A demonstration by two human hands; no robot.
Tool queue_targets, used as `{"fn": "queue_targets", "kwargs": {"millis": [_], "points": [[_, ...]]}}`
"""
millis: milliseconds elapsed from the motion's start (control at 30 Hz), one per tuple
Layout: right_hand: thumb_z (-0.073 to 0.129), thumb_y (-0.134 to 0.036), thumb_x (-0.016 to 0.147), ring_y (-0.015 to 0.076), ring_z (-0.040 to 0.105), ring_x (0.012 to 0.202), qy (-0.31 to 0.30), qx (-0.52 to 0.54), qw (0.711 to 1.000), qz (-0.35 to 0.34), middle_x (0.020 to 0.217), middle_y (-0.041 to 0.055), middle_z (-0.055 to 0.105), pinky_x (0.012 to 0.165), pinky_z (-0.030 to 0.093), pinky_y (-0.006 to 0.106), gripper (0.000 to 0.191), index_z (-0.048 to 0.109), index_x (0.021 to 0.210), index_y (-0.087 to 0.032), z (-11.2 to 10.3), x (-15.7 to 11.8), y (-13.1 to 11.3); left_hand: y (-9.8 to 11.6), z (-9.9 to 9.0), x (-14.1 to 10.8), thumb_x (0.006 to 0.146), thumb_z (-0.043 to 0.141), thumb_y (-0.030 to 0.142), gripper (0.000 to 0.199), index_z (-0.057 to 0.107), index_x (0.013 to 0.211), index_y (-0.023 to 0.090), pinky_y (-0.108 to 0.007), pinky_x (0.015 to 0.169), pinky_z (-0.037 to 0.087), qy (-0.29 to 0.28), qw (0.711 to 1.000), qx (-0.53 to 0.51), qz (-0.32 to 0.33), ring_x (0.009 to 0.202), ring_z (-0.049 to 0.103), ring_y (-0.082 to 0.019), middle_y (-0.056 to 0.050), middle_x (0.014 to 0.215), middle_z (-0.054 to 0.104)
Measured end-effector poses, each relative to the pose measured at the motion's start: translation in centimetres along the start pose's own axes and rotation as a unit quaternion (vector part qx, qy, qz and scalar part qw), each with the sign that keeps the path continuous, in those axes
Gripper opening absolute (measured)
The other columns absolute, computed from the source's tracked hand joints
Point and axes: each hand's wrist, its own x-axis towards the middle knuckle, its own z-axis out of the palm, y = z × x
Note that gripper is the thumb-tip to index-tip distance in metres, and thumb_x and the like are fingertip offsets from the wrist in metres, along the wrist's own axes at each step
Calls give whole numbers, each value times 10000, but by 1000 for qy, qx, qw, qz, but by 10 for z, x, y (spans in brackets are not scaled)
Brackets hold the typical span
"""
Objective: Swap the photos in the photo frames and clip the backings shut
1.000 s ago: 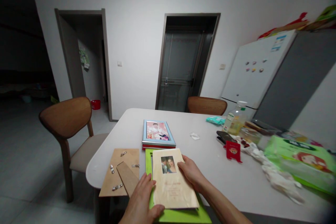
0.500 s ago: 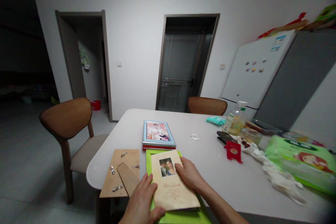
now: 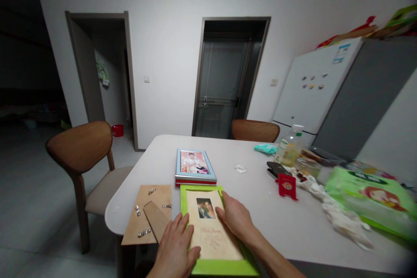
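Paper, cream-coloured and rectangular (image 3: 213,243), lies face up inside a lime-green picture frame (image 3: 224,267) with a flat, smooth border at the near edge of the table. Towards its top sits a small dark photo of two people, with faint reddish lettering below; its surface looks matte.

The person's hands are apart, one on each side. The left hand (image 3: 177,241) rests over the left border, fingers stretched out and unclenched; the right hand (image 3: 237,215) lies along the right border, its thumb on the paper, and whether it grips the frame cannot be told.

Left of them lies a tan fibreboard backing panel (image 3: 133,228) with shiny metal clips (image 3: 143,233) and a tapering brown strut (image 3: 158,220). Beyond, a pale-blue frame with silvery edges (image 3: 178,167) rests on something red, atop the glossy white table (image 3: 224,147).
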Motion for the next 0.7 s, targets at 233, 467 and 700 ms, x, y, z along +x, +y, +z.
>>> {"fn": "queue_targets", "kwargs": {"millis": [233, 467, 700], "points": [[454, -324, 742, 200, 534, 858, 6, 25, 1000, -11, 978, 93, 563, 691, 359, 280, 377, 477, 1093, -188, -7, -1, -7, -38, 1, -17, 695, 495, 250, 496, 449, 1184, 176, -454, 989, 242, 28, 999, 28, 23, 1204, 311, -255, -101, 1302, 364], [502, -376, 708, 202, 461, 895, -18, 114, 966, -232, 943, 71, 547, 777, 327, 302, 357, 544, 1019, -205, 6, -22, -98, -113, -12, -32, 622, 526, 160, 554, 452, 1169, 123, -419, 976, 288, 110, 981, 136, -87, 1188, 335, -258, -137, 1279, 399], [539, -349, 624, 219, 448, 864, -51, 105, 956, -269, 916, 72, 499, 734, 351, 327, 333, 550, 921, -198, 40, -26, -144, -125, -15, -26, 608, 507, 143, 466, 533, 1070, 198, -344, 950, 348, 132, 982, 107, -87, 1133, 420, -222, -68, 1217, 492]]}}
